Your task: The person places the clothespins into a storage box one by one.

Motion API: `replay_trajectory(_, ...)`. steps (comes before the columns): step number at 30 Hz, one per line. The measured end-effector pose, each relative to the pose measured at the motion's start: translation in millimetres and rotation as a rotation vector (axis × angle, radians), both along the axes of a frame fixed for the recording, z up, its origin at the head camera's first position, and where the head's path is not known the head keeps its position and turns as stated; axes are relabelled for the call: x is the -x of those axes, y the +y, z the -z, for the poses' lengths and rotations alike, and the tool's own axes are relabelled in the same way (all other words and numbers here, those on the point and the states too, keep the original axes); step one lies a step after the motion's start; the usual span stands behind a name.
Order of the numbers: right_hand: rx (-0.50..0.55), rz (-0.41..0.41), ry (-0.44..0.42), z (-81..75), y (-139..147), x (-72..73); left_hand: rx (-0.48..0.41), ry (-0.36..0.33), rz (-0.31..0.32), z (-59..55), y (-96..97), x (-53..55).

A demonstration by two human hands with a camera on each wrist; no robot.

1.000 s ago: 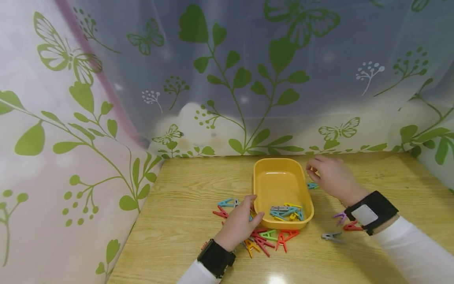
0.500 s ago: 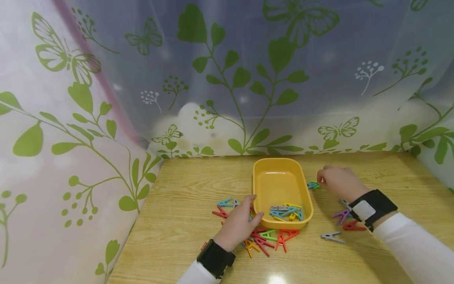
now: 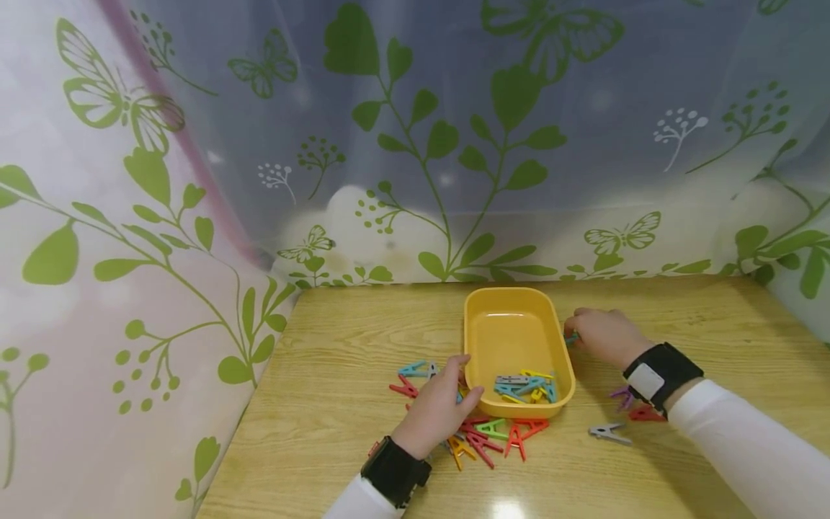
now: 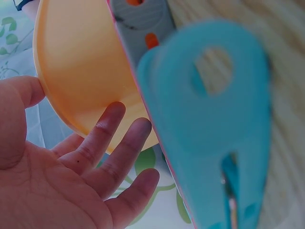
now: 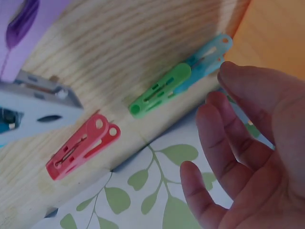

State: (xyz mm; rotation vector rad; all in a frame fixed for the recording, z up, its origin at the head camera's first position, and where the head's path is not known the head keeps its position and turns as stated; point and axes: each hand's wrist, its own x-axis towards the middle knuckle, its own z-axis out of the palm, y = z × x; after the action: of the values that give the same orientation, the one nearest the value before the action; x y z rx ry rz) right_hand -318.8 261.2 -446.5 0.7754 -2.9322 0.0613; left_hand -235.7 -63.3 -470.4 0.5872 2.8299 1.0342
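Observation:
A yellow plastic box (image 3: 512, 339) stands on the table with several clothespins (image 3: 525, 386) inside its near end. My left hand (image 3: 437, 407) rests against the box's left side. In the left wrist view its fingers spread loosely, the thumb touching the rim, with a large blue clothespin (image 4: 214, 119) close to the camera. My right hand (image 3: 609, 337) reaches down just right of the box. Its thumb and fingertips, slightly apart, are at the end of a blue clothespin (image 5: 209, 52). A green clothespin (image 5: 159, 90) lies against that blue one.
More clothespins (image 3: 483, 440) lie in a pile before the box and around my left hand. Right of the box lie a purple clothespin (image 3: 621, 396), a red one (image 3: 646, 414) and a grey one (image 3: 609, 434). A leaf-patterned curtain (image 3: 415, 180) hangs behind the table (image 3: 350, 324).
My right hand first drew back to the right from beside the box, then moved left again, down over the blue clothespin. The left hand and the box have stayed put.

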Motion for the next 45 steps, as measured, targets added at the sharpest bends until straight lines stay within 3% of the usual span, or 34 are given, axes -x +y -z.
replay_trajectory(13,-0.057,0.029,0.041,15.7,-5.7,5.7,0.000,0.012,0.003,1.5,2.6,0.0)
replay_trajectory(23,-0.017,0.003,0.061,15.6,0.7,8.3,0.005,0.022,0.006,2.8,2.6,1.1)
replay_trajectory(33,0.042,0.049,0.042,-9.6,8.2,5.1,0.010,0.041,0.006,4.7,2.2,3.3)
replay_trajectory(40,0.105,0.049,0.189,-28.6,7.0,-3.0,0.007,0.030,0.003,3.7,0.8,2.5)
replay_trajectory(45,0.098,-0.004,0.290,-37.9,-1.7,-13.5,0.009,0.030,0.003,3.9,0.3,1.9)
